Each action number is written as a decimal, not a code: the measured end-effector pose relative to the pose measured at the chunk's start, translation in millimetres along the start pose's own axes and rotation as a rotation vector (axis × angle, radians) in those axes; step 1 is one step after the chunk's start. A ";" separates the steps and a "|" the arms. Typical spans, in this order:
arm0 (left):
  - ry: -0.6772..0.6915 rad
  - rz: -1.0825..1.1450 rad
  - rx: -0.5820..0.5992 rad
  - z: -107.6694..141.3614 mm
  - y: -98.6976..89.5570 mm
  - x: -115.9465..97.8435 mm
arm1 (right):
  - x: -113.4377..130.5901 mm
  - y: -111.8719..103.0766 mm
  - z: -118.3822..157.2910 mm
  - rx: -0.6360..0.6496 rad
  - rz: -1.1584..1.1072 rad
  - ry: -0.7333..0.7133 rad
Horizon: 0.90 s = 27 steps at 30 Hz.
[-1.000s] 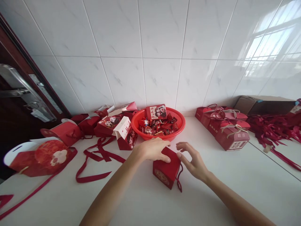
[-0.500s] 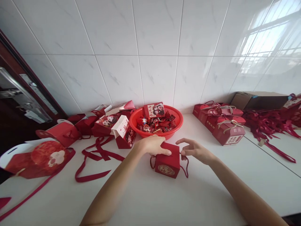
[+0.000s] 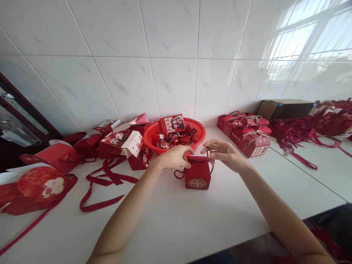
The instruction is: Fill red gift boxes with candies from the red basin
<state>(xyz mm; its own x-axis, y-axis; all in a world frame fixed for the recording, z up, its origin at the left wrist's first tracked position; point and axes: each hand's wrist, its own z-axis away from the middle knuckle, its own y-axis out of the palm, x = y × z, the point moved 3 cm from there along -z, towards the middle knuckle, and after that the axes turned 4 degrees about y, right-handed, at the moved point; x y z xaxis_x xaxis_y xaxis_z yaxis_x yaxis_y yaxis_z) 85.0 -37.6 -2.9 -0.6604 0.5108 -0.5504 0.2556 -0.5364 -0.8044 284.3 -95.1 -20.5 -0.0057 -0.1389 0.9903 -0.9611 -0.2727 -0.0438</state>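
Note:
A small red box (image 3: 197, 175) with a gold emblem on its front stands upright on the white table. My left hand (image 3: 177, 157) rests at its top left edge, the thumb against the lid and the other fingers behind it. A dark red cord loop (image 3: 179, 174) hangs out at the box's left side. My right hand (image 3: 224, 154) pinches the cord on the right side and holds it up above the lid. Behind the box sits a red basket (image 3: 202, 137) of wrapped sweets, with a printed card box (image 3: 172, 124) on top.
Open red boxes (image 3: 110, 143) and loose ribbon (image 3: 103, 201) lie on the left. Closed gift boxes (image 3: 254, 143), a cardboard box (image 3: 286, 109) and a ribbon heap (image 3: 291, 135) are on the right. The tiled wall (image 3: 176, 84) stands behind.
My right hand has raised the right cord above the lid. The red box now faces more squarely forward, with my left hand at its top left edge. The view has shifted to the right.

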 end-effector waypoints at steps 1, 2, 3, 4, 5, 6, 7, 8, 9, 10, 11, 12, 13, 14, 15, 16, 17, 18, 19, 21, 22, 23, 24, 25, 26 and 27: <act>0.008 -0.008 -0.001 1.3 -0.8 -1.0 | 1.8 1.6 -1.6 -0.006 0.039 -0.004; 0.003 -0.040 -0.007 2.5 -1.7 -1.4 | 2.9 2.6 -3.6 -0.015 0.078 -0.009; -0.010 -0.088 -0.016 3.5 -2.5 -1.2 | 3.4 3.2 -5.7 -0.029 0.116 -0.017; -0.028 -0.141 -0.025 4.1 -3.1 -0.5 | 3.4 3.3 -8.0 -0.045 0.151 -0.026; -0.044 -0.188 -0.028 4.2 -3.3 0.5 | 3.0 3.4 -10.2 -0.059 0.187 -0.035; -0.055 -0.221 -0.021 3.8 -3.0 1.8 | 2.1 3.7 -12.2 -0.068 0.229 -0.045; -0.057 -0.235 -0.004 3.1 -2.1 3.1 | 1.0 4.5 -13.9 -0.070 0.279 -0.054; -0.047 -0.233 0.018 2.2 -1.0 4.2 | -0.4 6.0 -15.1 -0.065 0.339 -0.062; -0.030 -0.221 0.042 1.1 0.3 5.0 | -2.1 8.3 -15.8 -0.054 0.407 -0.067; -0.009 -0.205 0.063 0.2 1.4 5.4 | -4.0 11.0 -16.0 -0.041 0.476 -0.068; 0.015 -0.187 0.083 -0.5 2.3 5.6 | -6.0 14.2 -15.7 -0.025 0.543 -0.064; 0.039 -0.170 0.098 -1.0 3.0 5.4 | -8.1 17.5 -15.0 -0.010 0.607 -0.056; 0.059 -0.156 0.109 -1.2 3.4 5.2 | -10.1 20.6 -14.1 0.003 0.662 -0.045; 0.076 -0.149 0.117 -1.4 3.8 4.9 | -12.0 23.2 -13.2 0.012 0.709 -0.036; 0.089 -0.146 0.120 -1.6 4.1 4.6 | -13.5 25.1 -12.3 0.014 0.743 -0.032; 0.096 -0.148 0.120 -2.1 4.7 4.5 | -14.6 26.2 -11.6 0.010 0.765 -0.033; 0.098 -0.151 0.119 -3.0 5.6 4.7 | -15.6 26.7 -11.2 0.004 0.778 -0.036; 0.093 -0.154 0.116 -4.3 6.9 5.2 | -16.3 26.7 -11.0 -0.002 0.783 -0.039; 0.087 -0.154 0.109 -6.2 8.6 5.8 | -17.0 26.2 -10.9 -0.006 0.785 -0.041; 0.081 -0.130 0.079 -10.7 11.9 6.8 | -18.0 24.6 -11.0 -0.019 0.790 -0.039; 0.084 -0.105 0.064 -12.9 13.3 7.1 | -18.2 23.7 -10.9 -0.027 0.792 -0.036; 0.088 -0.075 0.052 -14.7 14.4 7.1 | -18.3 22.9 -10.7 -0.035 0.791 -0.033; 0.086 -0.045 0.039 -15.8 14.7 6.9 | -18.3 22.2 -10.5 -0.040 0.787 -0.028; 0.075 -0.014 0.023 -15.9 14.1 6.7 | -18.2 21.8 -10.1 -0.040 0.781 -0.021; 0.052 0.023 0.005 -15.1 12.5 6.5 | -18.0 21.6 -9.7 -0.038 0.777 -0.013; 0.020 0.074 -0.013 -13.3 10.2 6.3 | -17.6 21.4 -9.4 -0.034 0.775 -0.005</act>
<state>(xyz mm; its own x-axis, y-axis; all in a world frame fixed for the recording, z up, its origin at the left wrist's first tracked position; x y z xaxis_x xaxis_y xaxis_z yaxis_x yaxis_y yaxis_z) 92.8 -30.9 -17.6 -0.6252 0.4833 -0.6129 0.3127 -0.5644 -0.7640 261.2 -89.6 -37.6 -0.6786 -0.2825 0.6780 -0.6912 -0.0668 -0.7196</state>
